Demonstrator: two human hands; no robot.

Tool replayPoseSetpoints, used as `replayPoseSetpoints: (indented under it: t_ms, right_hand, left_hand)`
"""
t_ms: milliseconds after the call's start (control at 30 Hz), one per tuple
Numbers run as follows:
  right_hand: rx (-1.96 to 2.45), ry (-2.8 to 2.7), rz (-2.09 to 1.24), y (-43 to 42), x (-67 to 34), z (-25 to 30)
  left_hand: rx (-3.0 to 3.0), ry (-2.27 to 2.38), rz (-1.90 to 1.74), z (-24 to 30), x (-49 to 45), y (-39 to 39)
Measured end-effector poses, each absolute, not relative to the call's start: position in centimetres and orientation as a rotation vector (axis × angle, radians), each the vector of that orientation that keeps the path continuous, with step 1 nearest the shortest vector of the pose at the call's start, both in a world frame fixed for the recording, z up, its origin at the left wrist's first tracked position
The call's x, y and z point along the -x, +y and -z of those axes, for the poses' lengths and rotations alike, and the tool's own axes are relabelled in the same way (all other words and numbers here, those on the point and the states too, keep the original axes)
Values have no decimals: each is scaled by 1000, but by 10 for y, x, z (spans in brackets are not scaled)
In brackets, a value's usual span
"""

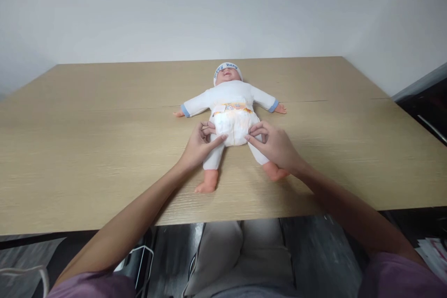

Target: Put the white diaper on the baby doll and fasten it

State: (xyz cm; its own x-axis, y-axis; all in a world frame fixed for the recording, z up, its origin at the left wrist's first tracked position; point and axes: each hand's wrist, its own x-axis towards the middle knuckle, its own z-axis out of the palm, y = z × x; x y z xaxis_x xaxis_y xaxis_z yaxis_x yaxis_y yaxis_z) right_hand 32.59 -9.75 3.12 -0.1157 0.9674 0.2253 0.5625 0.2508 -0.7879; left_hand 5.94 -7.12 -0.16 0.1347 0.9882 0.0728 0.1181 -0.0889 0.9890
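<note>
A baby doll (230,93) in a white suit and cap lies on its back in the middle of the wooden table (87,139), head away from me. It wears a white diaper (233,125) with a coloured waistband. My left hand (200,144) pinches the diaper's left leg edge with its fingertips. On the other side, my right hand (274,144) pinches the right leg edge the same way. Both hands rest over the doll's thighs.
The table's front edge (223,221) runs close to my lap. A dark piece of furniture (426,111) stands at the right. White cables (139,260) and papers (433,247) lie on the floor below. A plain wall rises behind the table.
</note>
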Motion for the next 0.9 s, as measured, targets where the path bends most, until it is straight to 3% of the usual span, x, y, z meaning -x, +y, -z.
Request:
replayPoseSetpoints:
  t_ms: [200,500,900]
  right_hand:
    - [1376,-2067,-449,-101,-321,-25]
    - [1376,-1778,-621,-97,-315,-17]
    - [1294,-1768,-495,-99,-312,-10]
  left_hand:
    - [-1836,1244,-1072,0,-61,-79]
    - [-1273,1099,-1054,-2,-63,-75]
    - [-1382,1047,-944,-12,-55,-73]
